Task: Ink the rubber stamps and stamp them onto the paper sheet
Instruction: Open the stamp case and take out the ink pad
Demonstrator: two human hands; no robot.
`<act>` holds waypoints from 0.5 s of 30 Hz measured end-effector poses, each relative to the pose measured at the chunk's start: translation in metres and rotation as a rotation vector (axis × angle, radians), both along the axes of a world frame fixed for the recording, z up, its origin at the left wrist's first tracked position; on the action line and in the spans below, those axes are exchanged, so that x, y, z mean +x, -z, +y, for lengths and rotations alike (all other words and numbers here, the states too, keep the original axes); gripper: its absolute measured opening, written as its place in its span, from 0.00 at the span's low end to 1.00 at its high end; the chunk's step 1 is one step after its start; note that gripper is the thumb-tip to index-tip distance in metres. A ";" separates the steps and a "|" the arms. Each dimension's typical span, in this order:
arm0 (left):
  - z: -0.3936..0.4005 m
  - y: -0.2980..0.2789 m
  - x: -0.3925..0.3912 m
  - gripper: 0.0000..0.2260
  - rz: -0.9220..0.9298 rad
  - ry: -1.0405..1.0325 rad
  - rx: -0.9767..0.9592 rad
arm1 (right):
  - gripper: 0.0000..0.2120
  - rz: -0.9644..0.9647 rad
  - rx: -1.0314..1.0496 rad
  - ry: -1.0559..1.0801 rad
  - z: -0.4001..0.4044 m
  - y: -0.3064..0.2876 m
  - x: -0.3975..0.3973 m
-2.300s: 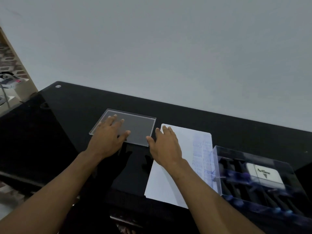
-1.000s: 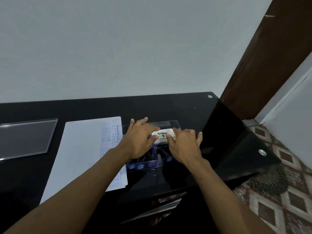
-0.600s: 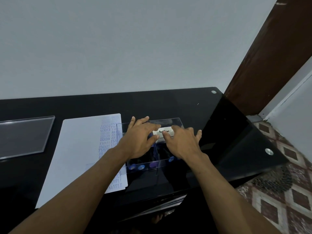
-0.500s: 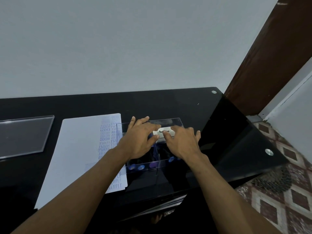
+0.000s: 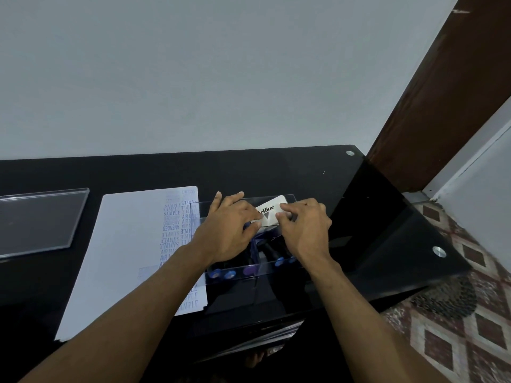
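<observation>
Both hands, left hand (image 5: 231, 230) and right hand (image 5: 305, 230), pinch the white Artline ink pad (image 5: 268, 212) over the clear stamp box (image 5: 249, 273) beside the paper sheet (image 5: 124, 244), seemingly fetching it out; next comes setting it down and opening it.

- Both hands, left (image 5: 231, 233) and right (image 5: 304, 232), pinch a white ink pad (image 5: 268, 212) over a clear box (image 5: 249, 269) of stamps (image 5: 272, 254).
- The box overlaps stamped paper (image 5: 124, 244) on a black table (image 5: 276, 170).
- A clear lid (image 5: 38, 219) lies left.
</observation>
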State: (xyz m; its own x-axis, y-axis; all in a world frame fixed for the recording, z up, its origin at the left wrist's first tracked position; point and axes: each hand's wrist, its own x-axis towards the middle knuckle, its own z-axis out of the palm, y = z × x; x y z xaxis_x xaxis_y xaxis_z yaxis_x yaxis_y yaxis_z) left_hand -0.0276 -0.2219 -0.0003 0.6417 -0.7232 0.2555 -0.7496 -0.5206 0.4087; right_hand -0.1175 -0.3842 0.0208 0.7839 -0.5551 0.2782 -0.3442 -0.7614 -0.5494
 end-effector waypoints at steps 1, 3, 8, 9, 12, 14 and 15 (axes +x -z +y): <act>0.000 0.000 0.000 0.14 -0.009 0.004 0.008 | 0.11 -0.020 0.011 -0.019 0.000 -0.001 0.001; 0.000 0.001 -0.001 0.14 -0.020 0.006 0.009 | 0.12 -0.054 0.075 -0.045 0.001 -0.002 0.004; 0.000 0.003 0.000 0.16 -0.042 0.008 0.014 | 0.11 -0.064 0.323 0.001 -0.003 -0.007 0.003; 0.000 0.003 0.000 0.16 -0.034 0.008 0.008 | 0.11 -0.075 0.372 0.014 -0.004 -0.008 0.002; -0.003 0.002 0.000 0.13 0.016 -0.028 -0.095 | 0.12 -0.117 0.476 0.057 -0.007 -0.010 0.003; -0.003 0.004 0.000 0.11 -0.003 -0.100 -0.252 | 0.12 -0.154 0.527 0.083 -0.008 -0.012 0.003; -0.003 0.003 -0.003 0.12 -0.035 -0.151 -0.324 | 0.12 -0.175 0.547 0.092 -0.008 -0.013 0.003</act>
State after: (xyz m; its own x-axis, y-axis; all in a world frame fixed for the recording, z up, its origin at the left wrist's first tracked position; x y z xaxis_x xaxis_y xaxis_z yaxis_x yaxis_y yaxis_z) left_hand -0.0307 -0.2248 -0.0035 0.7220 -0.4986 0.4797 -0.6904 -0.4739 0.5465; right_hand -0.1148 -0.3926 0.0339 0.6938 -0.7182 0.0529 -0.2642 -0.3222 -0.9091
